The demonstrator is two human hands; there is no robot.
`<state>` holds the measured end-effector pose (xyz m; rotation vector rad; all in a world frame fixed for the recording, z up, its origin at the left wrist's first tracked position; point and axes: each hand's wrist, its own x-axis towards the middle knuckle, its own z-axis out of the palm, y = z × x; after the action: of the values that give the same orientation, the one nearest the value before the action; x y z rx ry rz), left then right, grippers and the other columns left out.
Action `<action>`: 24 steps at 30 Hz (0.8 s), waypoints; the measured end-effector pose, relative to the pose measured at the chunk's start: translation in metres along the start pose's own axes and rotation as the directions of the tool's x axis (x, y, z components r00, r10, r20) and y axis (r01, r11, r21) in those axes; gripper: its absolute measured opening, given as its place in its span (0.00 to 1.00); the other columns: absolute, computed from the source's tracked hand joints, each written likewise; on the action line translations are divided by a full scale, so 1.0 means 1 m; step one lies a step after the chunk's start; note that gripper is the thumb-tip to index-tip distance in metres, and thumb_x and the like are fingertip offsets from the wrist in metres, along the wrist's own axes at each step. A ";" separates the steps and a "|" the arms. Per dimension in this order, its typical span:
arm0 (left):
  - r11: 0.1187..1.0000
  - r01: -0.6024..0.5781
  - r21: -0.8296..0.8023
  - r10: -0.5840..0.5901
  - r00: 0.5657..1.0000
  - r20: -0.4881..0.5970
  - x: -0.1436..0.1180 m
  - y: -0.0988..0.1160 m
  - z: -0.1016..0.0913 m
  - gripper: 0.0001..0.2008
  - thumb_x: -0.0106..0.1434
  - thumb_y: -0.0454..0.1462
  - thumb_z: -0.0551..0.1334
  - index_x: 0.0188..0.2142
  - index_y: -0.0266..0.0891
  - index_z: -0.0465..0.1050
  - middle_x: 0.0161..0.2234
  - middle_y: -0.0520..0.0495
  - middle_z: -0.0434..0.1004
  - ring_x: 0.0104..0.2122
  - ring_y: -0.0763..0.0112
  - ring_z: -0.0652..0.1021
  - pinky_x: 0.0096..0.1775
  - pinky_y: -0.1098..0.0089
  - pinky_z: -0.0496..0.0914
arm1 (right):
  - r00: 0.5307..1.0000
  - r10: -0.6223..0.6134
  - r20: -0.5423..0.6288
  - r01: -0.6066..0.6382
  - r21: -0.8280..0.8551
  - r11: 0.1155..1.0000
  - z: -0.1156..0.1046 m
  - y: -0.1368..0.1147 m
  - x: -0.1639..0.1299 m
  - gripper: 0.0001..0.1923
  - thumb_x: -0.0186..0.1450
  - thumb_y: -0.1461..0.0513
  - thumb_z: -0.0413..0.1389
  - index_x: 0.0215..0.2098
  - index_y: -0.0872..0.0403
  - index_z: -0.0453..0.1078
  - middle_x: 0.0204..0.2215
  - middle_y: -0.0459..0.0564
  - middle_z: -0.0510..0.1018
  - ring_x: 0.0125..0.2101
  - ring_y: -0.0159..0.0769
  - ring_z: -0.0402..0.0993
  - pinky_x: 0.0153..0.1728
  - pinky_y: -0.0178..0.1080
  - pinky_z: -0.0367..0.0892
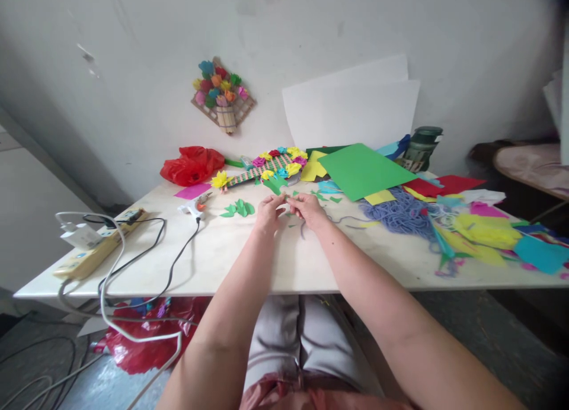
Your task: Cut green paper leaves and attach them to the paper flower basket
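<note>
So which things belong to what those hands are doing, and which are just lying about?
Probably in use:
green paper, at the left hand and right hand
cut green pieces, nearby

Seemingly lying about:
red bag
yarn
jar

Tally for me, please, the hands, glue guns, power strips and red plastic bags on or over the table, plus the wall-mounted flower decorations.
Hands, left hand and right hand: 2
Glue gun: 1
Power strip: 1
Red plastic bag: 1
Wall flower decoration: 1
Total: 6
</note>
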<state>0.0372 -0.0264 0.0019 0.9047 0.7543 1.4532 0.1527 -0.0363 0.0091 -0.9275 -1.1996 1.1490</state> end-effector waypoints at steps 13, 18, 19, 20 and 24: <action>0.988 0.090 -0.123 -0.100 0.992 -0.074 0.002 0.002 0.002 0.07 0.49 0.35 0.67 0.25 0.36 0.70 0.28 0.50 0.76 0.25 0.80 0.73 0.25 0.77 0.62 | 1.000 0.010 -0.005 -0.010 -0.028 1.000 0.001 0.002 0.002 0.13 0.45 0.56 0.64 0.17 0.55 0.67 0.08 0.40 0.65 0.09 0.22 0.51 0.11 0.30 0.44; 0.997 0.032 -0.072 -0.038 0.996 -0.080 0.001 -0.001 0.000 0.11 0.45 0.37 0.69 0.23 0.37 0.67 0.30 0.49 0.77 0.28 0.77 0.75 0.26 0.77 0.62 | 0.998 0.037 0.041 -0.036 -0.024 0.999 0.001 0.002 0.000 0.13 0.46 0.55 0.64 0.18 0.55 0.68 0.08 0.40 0.65 0.09 0.22 0.51 0.10 0.30 0.44; 0.997 0.030 -0.068 -0.035 0.997 -0.073 0.002 -0.002 -0.001 0.11 0.45 0.38 0.69 0.23 0.37 0.68 0.30 0.49 0.77 0.28 0.77 0.75 0.26 0.77 0.62 | 0.999 0.031 0.040 -0.029 -0.030 0.999 0.001 0.002 0.000 0.13 0.46 0.55 0.63 0.17 0.55 0.68 0.08 0.41 0.65 0.09 0.22 0.52 0.10 0.30 0.45; 0.997 0.031 -0.064 -0.035 0.997 -0.064 0.002 -0.003 -0.001 0.11 0.45 0.38 0.69 0.24 0.37 0.69 0.30 0.50 0.77 0.28 0.77 0.74 0.25 0.77 0.62 | 0.999 0.022 0.036 -0.021 -0.036 0.999 0.001 0.002 0.000 0.13 0.46 0.56 0.63 0.17 0.55 0.68 0.08 0.41 0.65 0.09 0.22 0.52 0.10 0.30 0.45; 0.997 0.052 -0.056 -0.054 0.998 -0.035 0.004 -0.007 -0.001 0.12 0.45 0.40 0.69 0.26 0.36 0.71 0.25 0.50 0.74 0.24 0.77 0.73 0.25 0.75 0.63 | 0.999 -0.040 0.004 0.040 -0.056 0.998 0.001 0.001 0.000 0.10 0.46 0.57 0.62 0.17 0.55 0.68 0.08 0.41 0.66 0.10 0.23 0.53 0.12 0.30 0.47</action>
<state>0.0394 -0.0218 -0.0040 0.8132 0.7561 1.4403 0.1520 -0.0363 0.0080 -0.9403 -1.2530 1.0902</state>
